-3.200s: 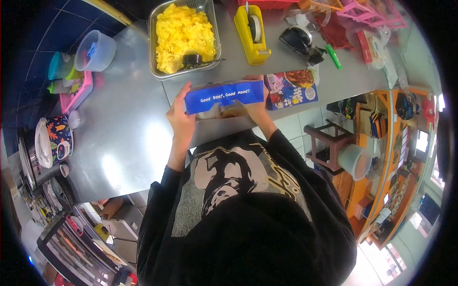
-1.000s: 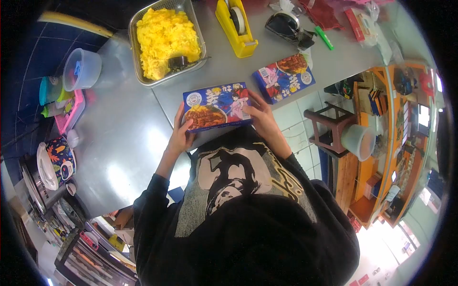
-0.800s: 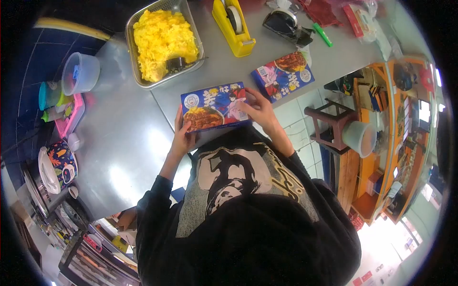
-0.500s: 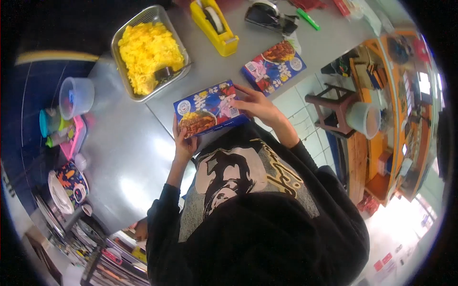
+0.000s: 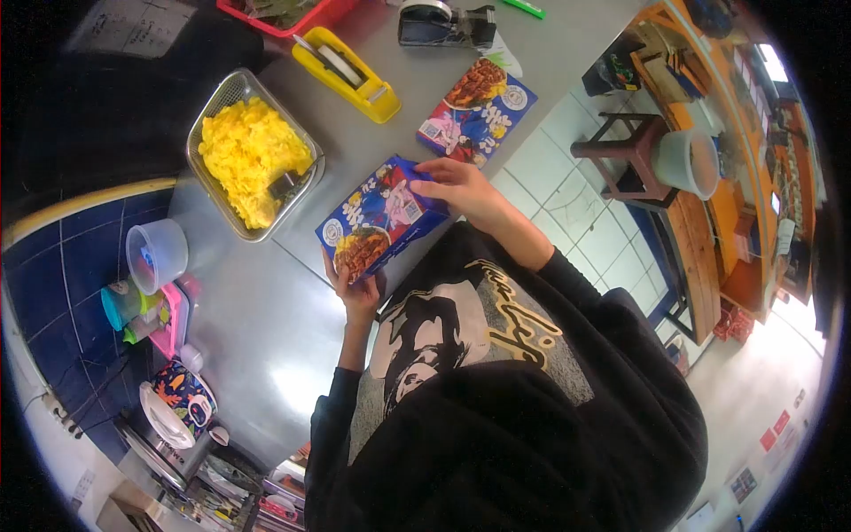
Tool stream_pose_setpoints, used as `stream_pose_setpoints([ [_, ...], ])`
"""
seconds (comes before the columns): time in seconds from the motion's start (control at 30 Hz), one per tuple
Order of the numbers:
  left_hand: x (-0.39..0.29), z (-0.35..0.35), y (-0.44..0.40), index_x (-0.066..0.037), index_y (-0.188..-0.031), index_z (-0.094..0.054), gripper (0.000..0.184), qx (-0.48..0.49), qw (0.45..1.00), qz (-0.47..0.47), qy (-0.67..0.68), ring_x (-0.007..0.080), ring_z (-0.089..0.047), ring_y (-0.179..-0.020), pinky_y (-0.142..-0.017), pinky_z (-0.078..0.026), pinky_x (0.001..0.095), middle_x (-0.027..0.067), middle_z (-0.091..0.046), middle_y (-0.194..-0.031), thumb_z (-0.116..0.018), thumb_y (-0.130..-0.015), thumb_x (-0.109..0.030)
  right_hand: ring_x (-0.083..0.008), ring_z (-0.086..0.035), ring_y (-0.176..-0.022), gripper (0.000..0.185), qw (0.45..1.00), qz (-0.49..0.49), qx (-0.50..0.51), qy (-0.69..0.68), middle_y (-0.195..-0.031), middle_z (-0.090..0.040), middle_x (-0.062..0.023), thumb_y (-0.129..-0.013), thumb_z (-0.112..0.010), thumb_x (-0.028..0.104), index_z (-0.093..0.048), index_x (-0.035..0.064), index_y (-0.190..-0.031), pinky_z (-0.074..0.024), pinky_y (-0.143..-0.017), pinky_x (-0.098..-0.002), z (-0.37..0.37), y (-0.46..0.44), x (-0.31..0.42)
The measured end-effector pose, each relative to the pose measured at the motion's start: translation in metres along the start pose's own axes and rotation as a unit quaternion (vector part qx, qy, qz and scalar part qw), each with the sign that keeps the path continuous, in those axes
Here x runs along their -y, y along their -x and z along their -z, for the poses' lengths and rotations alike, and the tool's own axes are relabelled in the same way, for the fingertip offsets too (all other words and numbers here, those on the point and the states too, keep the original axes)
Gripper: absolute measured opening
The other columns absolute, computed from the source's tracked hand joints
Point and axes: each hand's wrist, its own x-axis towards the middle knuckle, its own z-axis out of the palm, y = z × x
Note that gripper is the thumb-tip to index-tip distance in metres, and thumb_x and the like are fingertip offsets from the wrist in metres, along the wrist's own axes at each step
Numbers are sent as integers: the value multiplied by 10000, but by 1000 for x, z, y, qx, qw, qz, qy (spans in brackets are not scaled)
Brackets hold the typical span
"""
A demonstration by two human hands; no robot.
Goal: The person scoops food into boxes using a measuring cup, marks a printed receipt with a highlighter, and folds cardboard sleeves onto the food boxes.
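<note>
Between my two hands is a blue printed food box (image 5: 365, 206) with a picture of a rice dish on its top. My left hand (image 5: 356, 300) grips its lower left corner, thumb and fingers against the sides. My right hand (image 5: 465, 193) is closed on the opposite end, fingers over the top edge. A second box of the same print (image 5: 492, 120) lies just beyond my right hand. To the upper left, a metal tray (image 5: 312, 182) holds yellow scrambled egg (image 5: 253, 151), with a dark-handled utensil (image 5: 284, 184) resting in it.
A yellow tape dispenser (image 5: 377, 99) and a black tape dispenser (image 5: 448, 28) stand at the back, beside a red basket (image 5: 319, 16). Along the left of the steel table (image 5: 226, 328) are a clear plastic tub (image 5: 158, 253) and a patterned pot (image 5: 184, 390). A brown stool (image 5: 634, 151) stands right.
The view has shifted, bringing the red basket into sight. The box in my hands has turned and tilted somewhat, with both hands still on it.
</note>
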Motion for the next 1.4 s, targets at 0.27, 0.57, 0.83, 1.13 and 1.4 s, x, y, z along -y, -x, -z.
stream_pose_setpoints([
  [0.27, 6, -6, 4, -195, -1359, -267, 577, -20, 1000, -9, -12, 477, -383, -1318, -1008, -469, 497, 361, -167, -1471, -586, -896, -64, -166, -608, -925, 636, 998, 50, -41, 24, -1032, -625, -91, -725, -836, 101, -501, 28, -1261, -475, -853, -284, -9, -6, -2],
  [0.57, -9, 9, 5, -176, -1375, -325, 604, 76, 995, 66, 7, 449, -304, -1380, -1096, -332, 505, 306, -121, -1530, -660, -874, -139, -369, -607, -991, 553, 912, 163, -90, 366, -1087, -610, -233, -865, -675, 337, -509, 112, -1342, -482, -891, -408, 7, -29, -68],
  [0.83, -41, 17, -59, -82, -1360, -425, 641, 123, 981, 87, -126, 464, -155, -1438, -1141, -160, 570, 282, -187, -1542, -670, -862, -401, -408, -528, -1122, 564, 938, 176, -8, 297, -1193, -541, -264, -903, -636, 266, -463, 63, -1400, -417, -979, -415, 10, -12, -58],
  [1.13, -37, -9, -84, -172, -1432, -410, 724, 188, 919, 85, -337, 454, -279, -1365, -1079, -217, 598, 175, -310, -1507, -643, -837, -510, -405, -540, -1091, 559, 894, 209, -149, 367, -1175, -545, -253, -864, -690, 224, -467, 10, -1330, -429, -950, -448, -9, -14, -74],
  [1.4, -99, -2, -101, 1, -1405, -329, 670, 210, 882, 354, -229, 502, -546, -1028, -833, -477, 506, 302, -400, -1224, -660, -899, -287, -426, -582, -963, 726, 936, 116, -58, 328, -1057, -557, -297, -838, -713, 415, -418, -57, -1305, -476, -867, -464, -26, 21, -68],
])
